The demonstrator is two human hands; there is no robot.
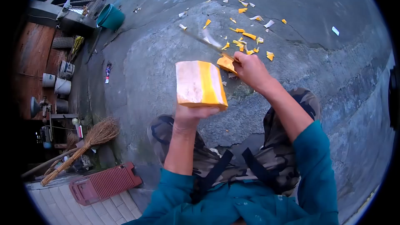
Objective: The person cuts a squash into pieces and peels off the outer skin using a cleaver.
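Note:
A large block with yellow and whitish faces [200, 83] rests in my left hand [192, 116], which grips it from below. To its right, my right hand [250, 68] is closed around the handle of a knife [200, 41], whose blade is blurred and points up and left. A yellow-orange piece [227, 64] shows beside the right hand; whether the hand touches it I cannot tell. Yellow and white peelings [249, 36] lie scattered on the concrete ground beyond both hands.
A green bucket [111, 17] stands at the upper left. Several pale buckets [62, 86] line the left side, with a straw broom [98, 135] below them. A red ridged plastic object [106, 183] lies at the lower left. My bent knees flank the ground below my hands.

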